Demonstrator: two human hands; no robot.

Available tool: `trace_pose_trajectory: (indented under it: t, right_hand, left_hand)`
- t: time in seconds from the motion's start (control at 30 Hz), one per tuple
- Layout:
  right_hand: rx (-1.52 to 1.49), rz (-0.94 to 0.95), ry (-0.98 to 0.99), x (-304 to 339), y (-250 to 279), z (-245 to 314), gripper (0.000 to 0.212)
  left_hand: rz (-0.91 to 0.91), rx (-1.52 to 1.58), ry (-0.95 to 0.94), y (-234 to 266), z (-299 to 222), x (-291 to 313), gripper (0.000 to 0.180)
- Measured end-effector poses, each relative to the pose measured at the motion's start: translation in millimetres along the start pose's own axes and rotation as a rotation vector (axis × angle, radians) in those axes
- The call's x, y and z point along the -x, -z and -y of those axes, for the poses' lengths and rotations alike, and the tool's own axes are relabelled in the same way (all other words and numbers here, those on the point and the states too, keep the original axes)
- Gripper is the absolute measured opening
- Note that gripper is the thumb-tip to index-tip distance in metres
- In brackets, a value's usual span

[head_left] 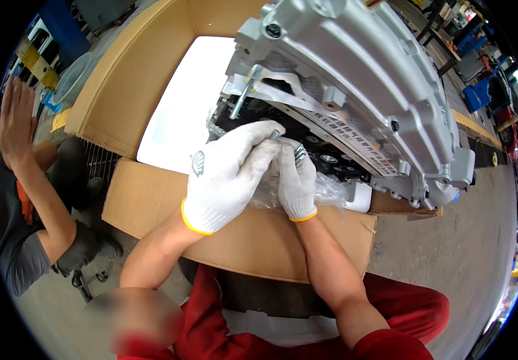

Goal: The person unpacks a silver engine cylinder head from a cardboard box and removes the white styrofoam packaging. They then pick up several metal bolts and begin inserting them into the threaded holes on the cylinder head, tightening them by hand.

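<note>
White knitted gloves with yellow cuffs cover both my hands, which meet in front of an engine [355, 66] with a silver-grey cover. Between thumb and forefinger, my left hand [226, 171] pinches a small metal stud [276, 134]. My right hand [297, 183] is closed around short threaded metal studs [300, 153], whose ends poke out by its fingers; their number is hidden. Above my left hand, a longer metal stud [246, 93] sticks out of the engine's side. A paper label strip [343, 135] runs along the engine's dark face.
The engine stands in an opened cardboard box [133, 78] with white foam [181, 102] and clear plastic wrap [331, 191]. A front flap [247, 246] folds down toward my knees. At the left, another person [22, 198] sits with a hand raised. A translucent tub [73, 81] stands behind.
</note>
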State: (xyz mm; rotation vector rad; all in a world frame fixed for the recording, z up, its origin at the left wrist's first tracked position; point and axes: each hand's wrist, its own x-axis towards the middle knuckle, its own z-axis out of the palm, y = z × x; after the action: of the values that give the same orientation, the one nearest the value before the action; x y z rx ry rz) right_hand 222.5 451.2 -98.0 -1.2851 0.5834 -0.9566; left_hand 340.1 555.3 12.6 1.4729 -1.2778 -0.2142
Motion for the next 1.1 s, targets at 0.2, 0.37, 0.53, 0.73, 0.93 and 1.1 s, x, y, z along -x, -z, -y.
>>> trace_pose_trajectory:
  t: [0.2, 0.37, 0.53, 0.73, 0.93, 1.1]
  right_hand:
    - [-0.077, -0.114, -0.126, 12.3, 6.8, 40.5, 0.024]
    - [-0.067, 0.002, -0.116, 49.3, 22.3, 97.7, 0.022]
    - [0.097, 0.127, -0.144, 82.1, 65.3, 123.3, 0.025]
    - [0.395, -0.025, -0.120, 107.3, 108.2, 118.3, 0.040]
    - [0.584, -0.004, -0.125, 124.6, 129.6, 77.9, 0.052]
    - [0.560, 0.008, -0.066, 125.6, 133.2, 69.2, 0.052]
  left_hand:
    - [0.153, 0.145, 0.202, -6.6, -27.7, 0.0, 0.021]
    - [0.157, 0.478, 0.367, -17.6, -61.1, 9.8, 0.020]
    - [0.290, 0.414, 0.518, -49.3, -100.2, 12.6, 0.025]
    - [0.284, 0.143, 0.525, -73.2, -93.2, 16.8, 0.041]
    - [-0.130, 0.362, 0.713, -76.3, -82.3, -19.2, 0.052]
    - [-0.210, 0.519, 0.751, -82.5, -70.2, -31.2, 0.050]
